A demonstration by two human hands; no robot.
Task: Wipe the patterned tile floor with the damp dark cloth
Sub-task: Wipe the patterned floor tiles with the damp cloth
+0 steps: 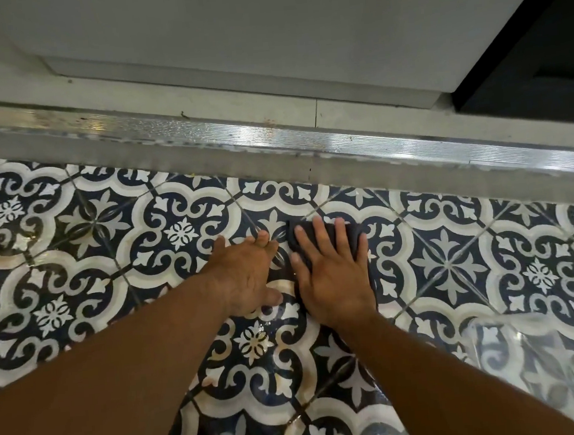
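The floor (447,266) is glossy tile with a navy, white and cream scroll pattern, and it shines wet near the middle. A dark grey cloth (354,237) lies flat on it a little below the metal strip. My right hand (334,272) presses palm-down on the cloth with its fingers spread, covering most of it. My left hand (249,275) rests right beside it on bare tile, fingers bent, thumb pointing toward the cloth, holding nothing.
A ribbed metal threshold strip (307,143) crosses the view just beyond the hands, with a grey ledge and a white panel (230,43) behind it. A dark opening (541,60) is at the upper right. A window reflection (538,369) glares on the tiles at lower right.
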